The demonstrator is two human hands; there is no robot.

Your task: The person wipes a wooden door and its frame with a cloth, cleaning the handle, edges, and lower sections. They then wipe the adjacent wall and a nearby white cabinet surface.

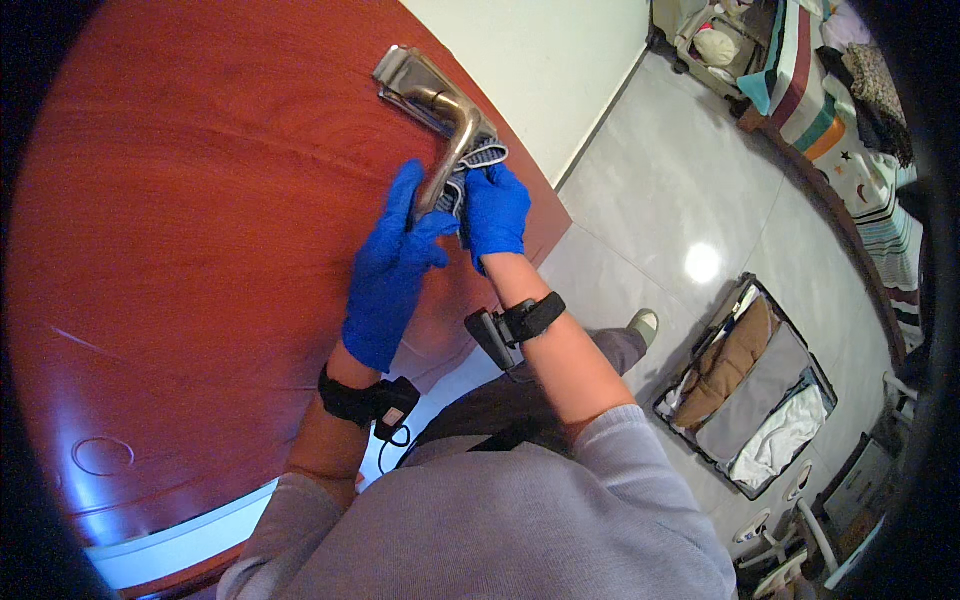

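A bent metal tube [466,131], joined to a flat rectangular metal part [427,84], lies over the red wooden tabletop [225,187] near its edge. My left hand [390,262], in a blue glove, is at the tube's lower end, its fingers and thumb around it. A striped dark and white cloth [484,155] is bunched against the tube's right side. My right hand [499,210], also gloved in blue, pinches this cloth close beside the tube. The left palm and the tube's lower tip are partly hidden.
A pale wall or panel [540,67] adjoins the table's far edge. On the tiled floor to the right lies an open suitcase [731,435] with folded clothes. A bed with striped bedding [817,127] and another open case [712,49] stand at the upper right.
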